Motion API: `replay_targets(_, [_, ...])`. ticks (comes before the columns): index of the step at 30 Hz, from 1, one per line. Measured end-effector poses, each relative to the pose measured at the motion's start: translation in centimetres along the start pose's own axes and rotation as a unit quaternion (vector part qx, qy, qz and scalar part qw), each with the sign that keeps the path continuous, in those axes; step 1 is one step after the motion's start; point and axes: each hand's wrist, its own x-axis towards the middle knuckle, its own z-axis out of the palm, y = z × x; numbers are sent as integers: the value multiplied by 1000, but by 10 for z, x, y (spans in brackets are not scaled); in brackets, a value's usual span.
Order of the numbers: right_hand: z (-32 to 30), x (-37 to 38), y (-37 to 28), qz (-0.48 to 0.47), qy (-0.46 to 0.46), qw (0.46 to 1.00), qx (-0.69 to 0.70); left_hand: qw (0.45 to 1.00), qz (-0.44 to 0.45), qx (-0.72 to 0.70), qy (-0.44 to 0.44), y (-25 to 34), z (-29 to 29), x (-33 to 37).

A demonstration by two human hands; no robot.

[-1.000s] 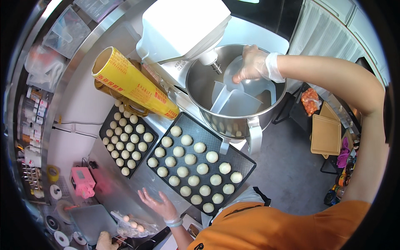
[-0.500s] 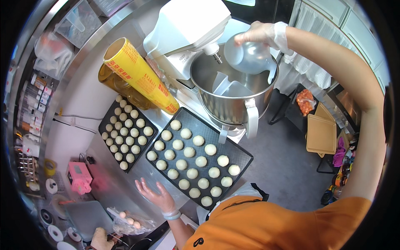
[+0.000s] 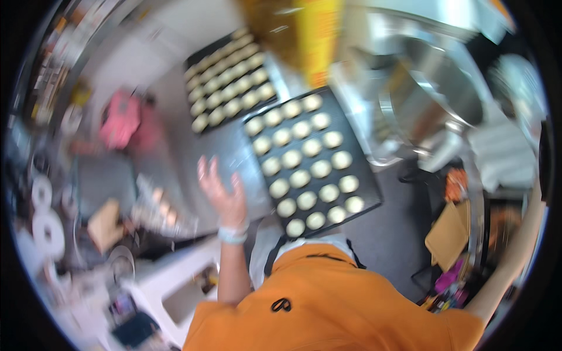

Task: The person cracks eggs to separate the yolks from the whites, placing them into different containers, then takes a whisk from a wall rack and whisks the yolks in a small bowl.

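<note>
Left hand (image 3: 222, 190) raised, fingers spread, empty; at its two o'clock, dark baking tray (image 3: 369, 202) of pale round dough pieces (image 3: 310, 169).

I'm seeing the nearer baking tray (image 3: 367, 196) looking like dark, matt metal, and the pale dough rounds (image 3: 307, 174) on it are showing a smooth, soft, floury finish. The farther baking tray (image 3: 206, 58) is looking the same dull black. The mixing bowl (image 3: 433, 96) is gleaming as polished steel, throwing bright highlights. The surface (image 3: 175, 105) under the trays is reading as brushed grey metal with a low sheen. The yellow roll (image 3: 313, 35) is shining like glossy plastic film. The left hand (image 3: 225, 190) is appearing covered in a thin, translucent glove, slightly shiny. The orange shirt (image 3: 333, 304) is looking like matt woven cloth. Motion blur is hiding finer texture.
</note>
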Motion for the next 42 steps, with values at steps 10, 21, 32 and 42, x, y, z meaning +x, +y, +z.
replay_targets(10, [147, -231, 23, -201, 73, 914, -344, 989, -87, 102, 68, -172, -71, -30])
replay_targets(21, [422, -323, 251, -257, 6, 899, -353, 763, -288, -505, -283, -218, -9, -20])
replay_targets(32, [535, -309, 270, -215, 79, 893, -389, 874, -34, -346, -340, -206, -2, -43])
replay_targets(42, [523, -332, 277, -49, -124, 916, -377, 925, -102, -248, -267, -195, 63, 39])
